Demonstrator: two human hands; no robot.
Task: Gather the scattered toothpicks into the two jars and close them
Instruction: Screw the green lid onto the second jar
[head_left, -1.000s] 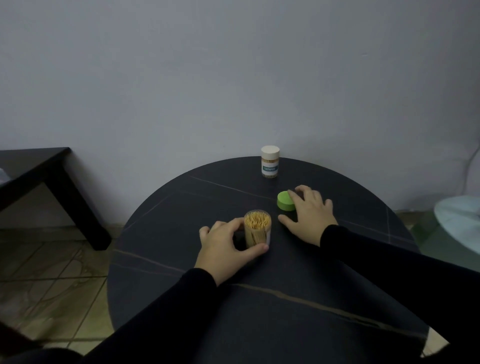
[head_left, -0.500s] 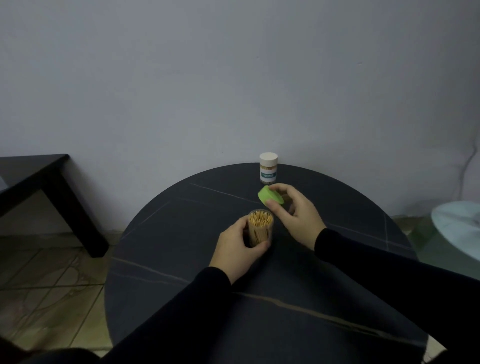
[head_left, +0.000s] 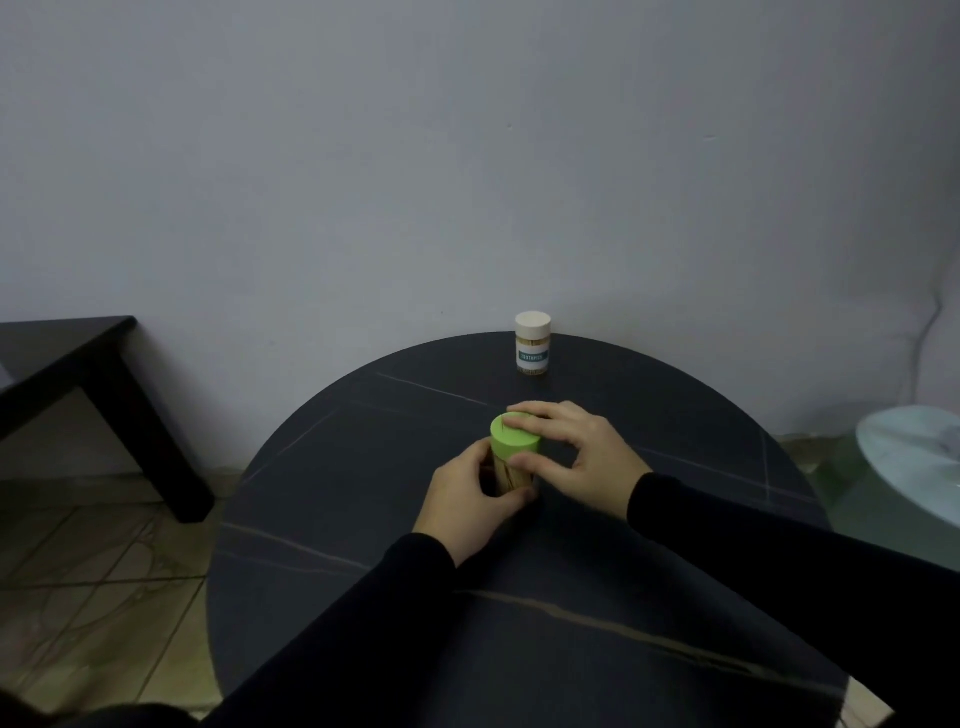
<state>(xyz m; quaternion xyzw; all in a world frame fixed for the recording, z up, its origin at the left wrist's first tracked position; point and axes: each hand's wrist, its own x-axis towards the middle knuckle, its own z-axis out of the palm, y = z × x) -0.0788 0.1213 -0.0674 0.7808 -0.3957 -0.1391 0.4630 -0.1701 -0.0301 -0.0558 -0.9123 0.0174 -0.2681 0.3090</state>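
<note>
My left hand (head_left: 470, 496) wraps the near jar (head_left: 511, 475) on the table (head_left: 363, 519), fingers clamped on its wall. My right hand (head_left: 576, 449) pinches the green lid (head_left: 515, 435) over its mouth. If I press it tilted, it could jam or tip the jar. The 2nd jar (head_left: 533, 343) stands capped.
</note>
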